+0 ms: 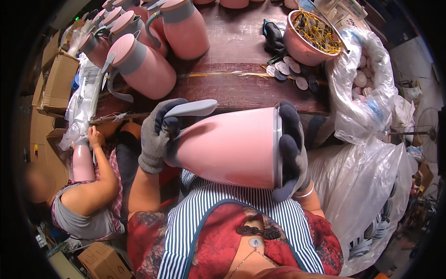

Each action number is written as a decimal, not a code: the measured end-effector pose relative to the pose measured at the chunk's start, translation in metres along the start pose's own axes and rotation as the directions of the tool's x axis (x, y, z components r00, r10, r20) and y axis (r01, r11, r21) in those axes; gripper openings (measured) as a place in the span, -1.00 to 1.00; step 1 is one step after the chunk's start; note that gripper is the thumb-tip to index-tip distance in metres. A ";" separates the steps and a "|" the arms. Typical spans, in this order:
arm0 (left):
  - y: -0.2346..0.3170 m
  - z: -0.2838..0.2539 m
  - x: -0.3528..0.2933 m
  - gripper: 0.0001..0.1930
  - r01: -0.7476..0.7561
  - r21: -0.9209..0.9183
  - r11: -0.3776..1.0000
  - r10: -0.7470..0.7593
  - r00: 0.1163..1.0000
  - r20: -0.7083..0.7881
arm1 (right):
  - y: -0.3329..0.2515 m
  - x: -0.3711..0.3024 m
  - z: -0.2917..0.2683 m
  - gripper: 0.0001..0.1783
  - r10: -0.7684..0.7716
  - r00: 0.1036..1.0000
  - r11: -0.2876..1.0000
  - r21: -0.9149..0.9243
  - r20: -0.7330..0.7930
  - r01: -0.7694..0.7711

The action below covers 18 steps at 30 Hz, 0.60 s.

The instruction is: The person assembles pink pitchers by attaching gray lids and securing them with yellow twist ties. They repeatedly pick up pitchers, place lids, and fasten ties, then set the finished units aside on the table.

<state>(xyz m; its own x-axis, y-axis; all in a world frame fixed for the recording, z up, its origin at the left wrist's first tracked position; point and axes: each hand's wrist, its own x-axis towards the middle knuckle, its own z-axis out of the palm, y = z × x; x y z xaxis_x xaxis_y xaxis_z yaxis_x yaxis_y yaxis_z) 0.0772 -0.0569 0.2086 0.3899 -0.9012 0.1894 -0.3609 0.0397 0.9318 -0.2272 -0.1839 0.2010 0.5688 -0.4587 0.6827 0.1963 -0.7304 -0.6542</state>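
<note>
A pink thermos jug (232, 146) lies on its side between my two gloved hands, in front of my striped apron. My left hand (160, 135) is closed around its grey neck and handle end. The grey handle (193, 108) sticks out past my left fingers. My right hand (291, 153) presses on the grey-rimmed base at the other end, fingers wrapped over its edge. Both gloves are grey with dark coated fingers. What lies under my right palm is hidden.
Several pink jugs (146, 69) stand on the dark red table (227, 93) at the far left. A pink tub (302, 46) of yellow-tied bundles, loose discs (290, 67) and a plastic bag (337, 83) of round parts are at right. A co-worker (88, 195) with another jug sits at left.
</note>
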 end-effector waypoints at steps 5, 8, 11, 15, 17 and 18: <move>0.046 0.015 -0.007 -0.65 -0.548 0.628 0.553 0.622 0.773 0.126 | 0.028 -0.025 0.014 -0.08 0.354 0.932 0.935 0.005 -0.071 -0.355; 0.051 0.048 -0.035 -0.64 -0.958 0.227 0.174 0.630 0.286 0.722 | 0.096 -0.080 0.017 -0.08 0.347 0.917 0.937 -0.045 0.196 -0.346; 0.043 0.025 -0.008 -0.60 -0.635 0.622 0.457 0.423 0.771 0.476 | 0.075 -0.077 0.024 0.10 0.716 0.621 0.333 0.626 0.319 -0.705; 0.036 0.026 -0.006 -0.50 -0.264 0.547 0.794 0.181 0.963 0.202 | 0.074 -0.066 0.033 0.10 0.642 0.764 0.644 0.495 0.065 -0.583; 0.055 0.043 -0.022 -0.43 -0.535 0.681 0.500 0.316 0.845 0.432 | 0.127 -0.090 0.041 0.09 0.643 0.674 0.313 0.678 0.364 -0.665; 0.061 0.042 -0.033 -0.37 -0.616 0.623 0.482 0.349 0.787 0.508 | 0.122 -0.083 0.041 -0.02 0.764 0.432 0.080 0.594 0.479 -0.801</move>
<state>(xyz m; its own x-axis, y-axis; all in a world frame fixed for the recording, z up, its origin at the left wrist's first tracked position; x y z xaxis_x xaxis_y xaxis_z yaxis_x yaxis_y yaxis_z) 0.0069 -0.0428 0.2463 -0.2494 -0.9149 0.3173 -0.9422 0.3050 0.1390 -0.2183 -0.2145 0.0508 0.7781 -0.5138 -0.3613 0.0348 0.6096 -0.7920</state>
